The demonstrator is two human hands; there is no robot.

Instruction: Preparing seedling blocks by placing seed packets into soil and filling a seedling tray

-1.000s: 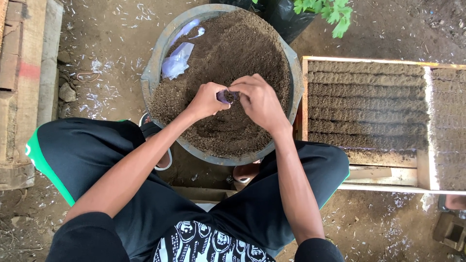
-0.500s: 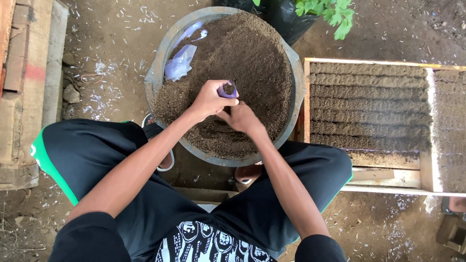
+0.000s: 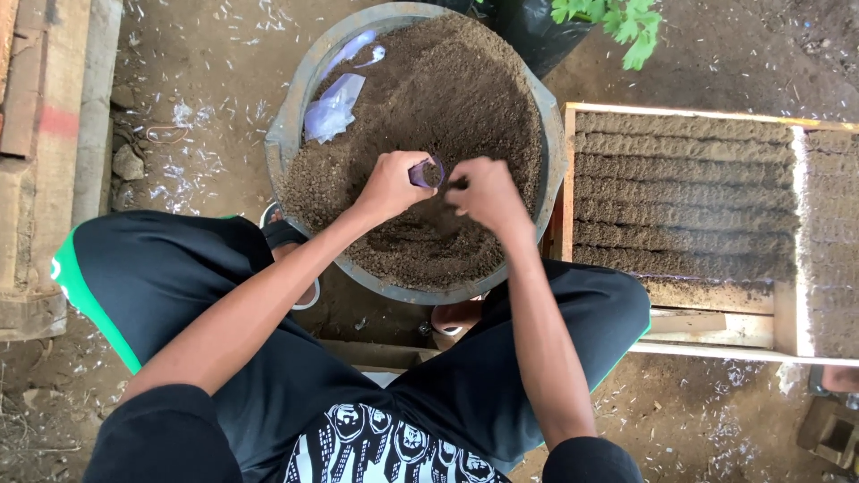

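The dirt floor is being littered with pale scraps, thickest at the upper left. To the right, a wooden frame is being filled with rows of soil-packed tubes — its far end is being cut off by the picture's edge. At the left edge, stacked wooden planks are being seen only in part, one marked with a red band. A large round basin is being occupied almost wholly by brown soil, and it is being crowded from below by the person's knees in black shorts with green trim. Leafy green stems and a black plastic bag are being clipped by the top edge. Crumpled clear plastic sleeves are lying on the soil along the basin's upper left wall. A small stone is lying near the planks.

Over the soil, a small clear plastic tube is being gripped by the curled left hand, its open mouth facing the right hand. The right hand's fingers are being pinched together just beside that mouth — what is being pinched is too small to be made out. Feet are being mostly hidden beneath the basin.
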